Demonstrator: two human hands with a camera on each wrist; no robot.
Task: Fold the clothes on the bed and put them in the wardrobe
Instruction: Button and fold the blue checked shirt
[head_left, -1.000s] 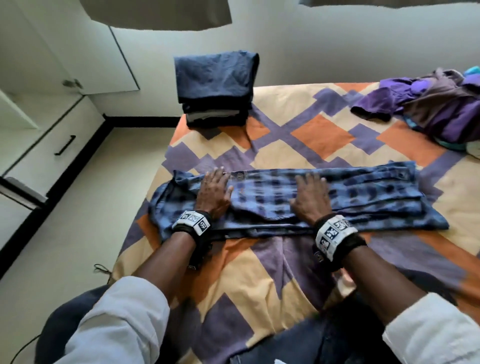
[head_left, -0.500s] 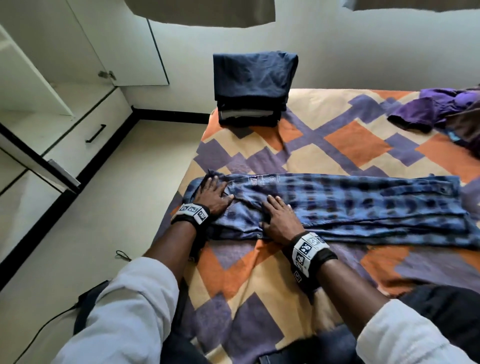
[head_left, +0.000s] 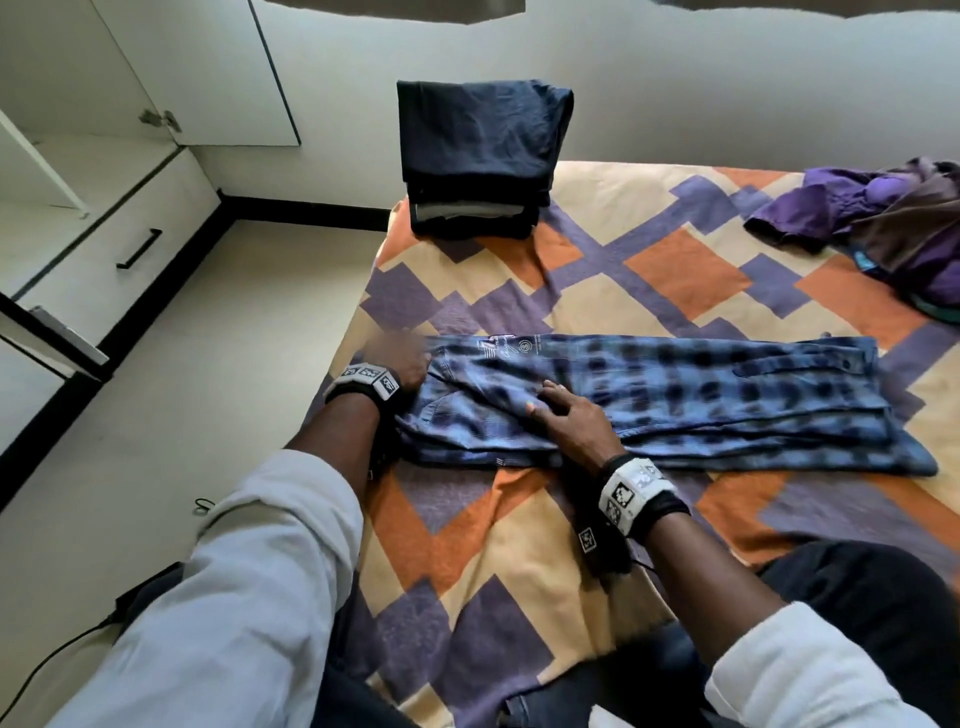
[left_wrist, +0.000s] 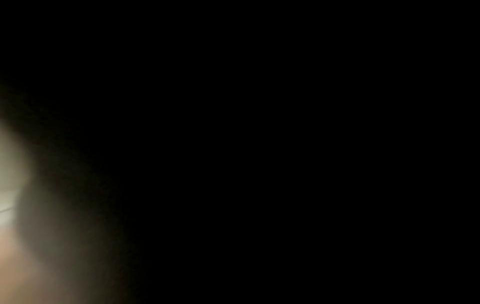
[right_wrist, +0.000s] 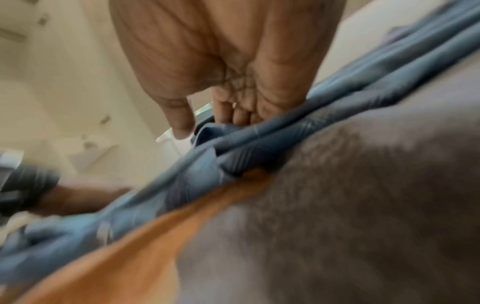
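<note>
Both hands have slid toward the left end of the blue checked shirt (head_left: 649, 400), a long strip on the bed (head_left: 675, 291). The right hand (head_left: 571, 426) presses it flat, fingers straight; the left hand (head_left: 397, 358) is blurred, its grip unclear. Cross-fold probably next.

a home bedroom: a bed (head_left: 519, 545) under a patterned sheet carries clothes, with a white wardrobe (head_left: 104, 156) and drawer (head_left: 119, 260) along the wall.
</note>
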